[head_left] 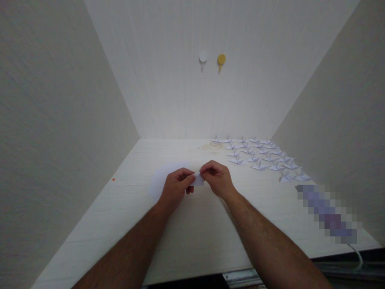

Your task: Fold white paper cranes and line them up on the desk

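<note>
A small folded piece of white paper is held between both hands above the middle of the table. My left hand grips its left side between thumb and fingers. At the upper right corner, my right hand pinches the paper with thumb and forefinger. Partly behind my left hand lies a pale sheet or stack of paper on the table. To the right, several white folded paper cranes stand in rows.
Walls enclose the pale wooden table on three sides. A white hook and a yellow hook are on the back wall. A pixelated object with a white cable lies at the right edge. A small orange spot is at left.
</note>
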Available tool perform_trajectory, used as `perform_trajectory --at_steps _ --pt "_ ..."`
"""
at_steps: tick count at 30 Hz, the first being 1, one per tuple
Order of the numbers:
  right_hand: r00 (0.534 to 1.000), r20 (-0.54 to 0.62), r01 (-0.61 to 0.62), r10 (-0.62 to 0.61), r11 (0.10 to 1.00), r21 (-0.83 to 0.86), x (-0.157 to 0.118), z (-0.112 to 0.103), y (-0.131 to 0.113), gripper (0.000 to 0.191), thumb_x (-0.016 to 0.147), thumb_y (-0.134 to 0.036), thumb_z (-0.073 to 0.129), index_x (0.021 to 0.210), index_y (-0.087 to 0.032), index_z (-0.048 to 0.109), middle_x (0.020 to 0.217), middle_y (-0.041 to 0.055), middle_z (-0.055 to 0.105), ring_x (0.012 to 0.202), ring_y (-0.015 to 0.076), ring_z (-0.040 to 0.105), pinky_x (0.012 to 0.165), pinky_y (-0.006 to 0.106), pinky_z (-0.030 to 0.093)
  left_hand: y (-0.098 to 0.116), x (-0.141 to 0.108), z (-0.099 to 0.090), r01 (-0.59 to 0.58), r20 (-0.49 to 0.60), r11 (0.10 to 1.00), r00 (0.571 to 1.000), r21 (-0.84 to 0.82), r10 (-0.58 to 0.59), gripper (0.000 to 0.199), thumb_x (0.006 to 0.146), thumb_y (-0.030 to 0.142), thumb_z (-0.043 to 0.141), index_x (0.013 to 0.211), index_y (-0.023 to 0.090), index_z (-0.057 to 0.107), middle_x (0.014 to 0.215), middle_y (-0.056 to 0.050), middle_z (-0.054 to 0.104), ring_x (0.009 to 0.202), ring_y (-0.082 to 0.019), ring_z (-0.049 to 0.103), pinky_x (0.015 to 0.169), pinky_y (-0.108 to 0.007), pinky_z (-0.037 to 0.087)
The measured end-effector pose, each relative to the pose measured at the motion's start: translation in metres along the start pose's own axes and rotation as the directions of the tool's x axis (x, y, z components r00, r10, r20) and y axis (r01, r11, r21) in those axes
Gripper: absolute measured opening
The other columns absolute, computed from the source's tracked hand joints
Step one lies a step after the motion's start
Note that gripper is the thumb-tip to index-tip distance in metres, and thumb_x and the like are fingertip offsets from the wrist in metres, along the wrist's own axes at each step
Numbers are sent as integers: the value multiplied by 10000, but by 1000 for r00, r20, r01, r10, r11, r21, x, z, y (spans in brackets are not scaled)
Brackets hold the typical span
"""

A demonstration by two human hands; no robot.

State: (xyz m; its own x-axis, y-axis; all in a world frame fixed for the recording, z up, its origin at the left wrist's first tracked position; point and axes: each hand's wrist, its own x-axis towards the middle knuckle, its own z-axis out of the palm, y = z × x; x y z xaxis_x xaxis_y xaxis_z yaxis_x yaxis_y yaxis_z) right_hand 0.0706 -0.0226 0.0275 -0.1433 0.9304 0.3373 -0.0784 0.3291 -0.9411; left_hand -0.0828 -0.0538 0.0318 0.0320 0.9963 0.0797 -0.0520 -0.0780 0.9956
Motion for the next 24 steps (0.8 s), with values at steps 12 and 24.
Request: perform_trajectory --at_steps 12,24 --pt "988 6 -157 156 987 35 3 1 -5 154 675 -288 733 761 -181 662 655 -3 642 570 107 564 538 238 449 -2 2 -1 -75 -98 983 991 168 92 200 758 351 679 823 162 686 560 -5 646 498 -119 563 480 -226 434" --pt "986 -3 -164 165 985 51 4 -1 -2 165 658 -314 757 726 -179 691 644 12 667 578 120 576 559 257 456 -2 3 0 -45 -126 988 990 145 64 180 709 320 715 763 158 658 559 0 652 483 -108 547 478 -219 420"
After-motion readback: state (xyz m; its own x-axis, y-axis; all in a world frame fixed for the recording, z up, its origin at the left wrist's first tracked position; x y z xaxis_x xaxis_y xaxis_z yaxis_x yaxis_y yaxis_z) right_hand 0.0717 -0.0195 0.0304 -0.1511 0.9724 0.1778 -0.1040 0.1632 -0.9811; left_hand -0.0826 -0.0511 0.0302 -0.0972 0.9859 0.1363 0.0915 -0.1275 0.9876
